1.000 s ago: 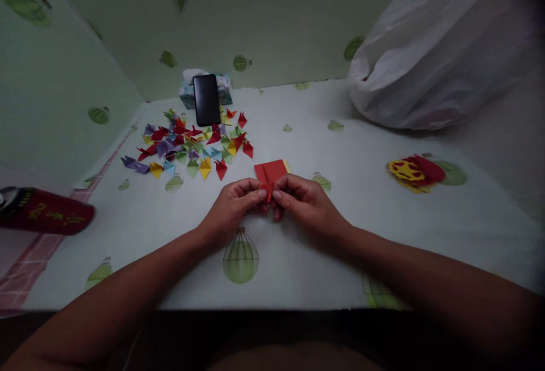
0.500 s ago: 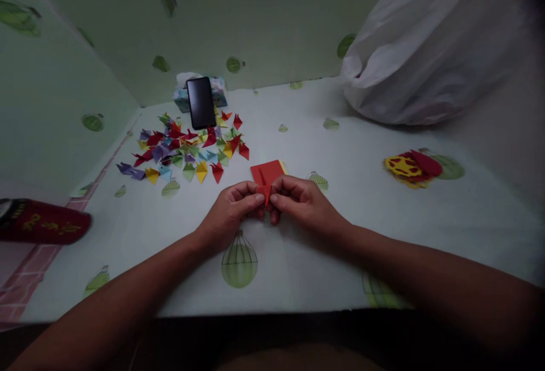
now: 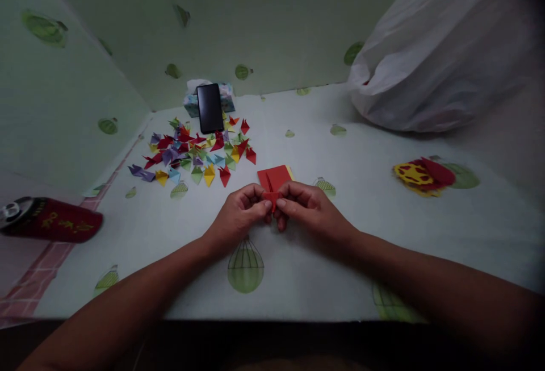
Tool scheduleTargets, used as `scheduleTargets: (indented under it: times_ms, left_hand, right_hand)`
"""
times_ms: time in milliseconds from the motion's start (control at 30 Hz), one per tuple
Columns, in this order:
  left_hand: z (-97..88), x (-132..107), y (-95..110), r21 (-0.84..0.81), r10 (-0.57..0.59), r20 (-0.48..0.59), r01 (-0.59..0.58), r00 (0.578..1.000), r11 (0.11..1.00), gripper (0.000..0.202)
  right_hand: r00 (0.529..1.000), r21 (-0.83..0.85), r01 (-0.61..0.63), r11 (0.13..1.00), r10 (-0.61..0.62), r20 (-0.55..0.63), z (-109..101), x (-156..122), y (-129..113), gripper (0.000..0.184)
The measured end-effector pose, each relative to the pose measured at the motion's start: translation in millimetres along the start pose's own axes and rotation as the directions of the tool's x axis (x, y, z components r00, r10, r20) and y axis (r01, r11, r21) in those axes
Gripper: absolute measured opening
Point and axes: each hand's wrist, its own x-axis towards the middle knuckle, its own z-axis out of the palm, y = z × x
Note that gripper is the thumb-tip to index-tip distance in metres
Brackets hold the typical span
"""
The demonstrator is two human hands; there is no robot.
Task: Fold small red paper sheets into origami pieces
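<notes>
While the head view looks down over a pale tablecloth (image 3: 323,269) printed with green balloons, both bare hands meet near the middle of it. The left hand (image 3: 238,212) pinches a small folded red paper (image 3: 272,195) between thumb and fingers, and the right hand (image 3: 310,207) grips the opposite side of the same piece in the same way. The paper narrows to a point toward the person, between the two thumbs; its finer folds are too small to make out. Just beyond the fingertips lies a stack of square paper (image 3: 279,176), red on top with a yellow edge showing at the right. A thin dark line runs over the top sheet, and whether it is a crease or a separate strip I cannot tell.

Farther back on the left, many folded paper cranes (image 3: 185,148) spread out in red, yellow, green, blue and purple. Behind them a black phone (image 3: 210,108) leans against a patterned tissue box (image 3: 229,98). A dark red can (image 3: 70,221) with yellow lettering is at the far left. On the right lie yellow and red cut-outs (image 3: 414,174), overlapping, with a bulging white plastic bag (image 3: 426,75) behind them.
</notes>
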Motion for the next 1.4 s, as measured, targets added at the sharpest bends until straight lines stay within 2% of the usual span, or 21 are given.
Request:
scheduleTargets:
  times_ms: [200, 367, 467, 567, 633, 733, 933, 1033, 1133, 1267, 1333, 1400]
  left_hand:
    - [1.6, -3.8, 3.0, 0.178, 0.103, -0.033, -0.096, 0.994, 0.979, 0.016]
    - [1.7, -3.7, -1.9, 0.304, 0.192, -0.065, -0.163, 0.979, 0.939, 0.012]
    - [4.4, -4.9, -2.9, 0.435, 0.281, -0.128, -0.201, 0.951, 0.878, 0.009]
    - [7.1, -6.5, -1.3, 0.507, 0.371, -0.153, -0.249, 0.916, 0.825, 0.008]
    - [7.6, -7.4, -0.2, 0.533, 0.417, -0.134, -0.29, 0.899, 0.795, 0.008]
    - [6.5, -8.5, -0.2, 0.581, 0.469, -0.08, -0.341, 0.879, 0.739, 0.007]
    - [4.0, -10.9, -1.4, 0.711, 0.588, 0.052, -0.443, 0.807, 0.546, 0.009]
    - [4.3, -12.1, -0.1, 0.711, 0.609, 0.098, -0.483, 0.787, 0.51, 0.012]
    - [4.0, -12.5, 1.2, 0.667, 0.584, 0.115, -0.498, 0.804, 0.554, 0.009]
    - [1.6, -10.9, 3.6, 0.6, 0.486, 0.024, -0.402, 0.873, 0.692, 0.012]
    - [0.1, -9.6, 5.6, 0.58, 0.436, -0.007, -0.351, 0.9, 0.735, 0.016]
    - [-1.1, -8.4, 7.7, 0.576, 0.419, -0.002, -0.342, 0.908, 0.742, 0.017]
  right_hand:
    - [0.997, -0.223, 0.029, 0.974, -0.045, -0.066, 2.1, -0.4, 2.6, 0.018]
    - [0.994, -0.304, 0.058, 0.951, -0.084, -0.073, 2.1, -0.8, 5.6, 0.019]
    - [0.979, -0.398, 0.138, 0.907, -0.186, -0.085, 3.2, -1.3, 9.0, 0.016]
    - [0.934, -0.54, 0.256, 0.801, -0.348, -0.074, 5.1, -3.2, 11.7, 0.01]
    - [0.911, -0.584, 0.318, 0.747, -0.411, -0.029, 5.8, -4.8, 12.2, 0.011]
    - [0.898, -0.602, 0.369, 0.708, -0.438, 0.036, 5.6, -6.0, 11.3, 0.016]
    - [0.915, -0.609, 0.328, 0.722, -0.402, 0.017, 5.3, -4.5, 8.6, 0.013]
    - [0.92, -0.592, 0.31, 0.744, -0.392, -0.01, 4.7, -4.6, 7.4, 0.012]
    - [0.935, -0.565, 0.279, 0.777, -0.353, -0.022, 2.5, -5.3, 6.2, 0.014]
    - [0.964, -0.487, 0.245, 0.838, -0.264, 0.029, 0.0, -5.4, 5.2, 0.021]
    - [0.97, -0.462, 0.206, 0.862, -0.243, -0.02, -0.5, -4.4, 4.6, 0.017]
    - [0.962, -0.436, 0.18, 0.882, -0.25, -0.111, -1.2, -2.3, 3.4, 0.01]
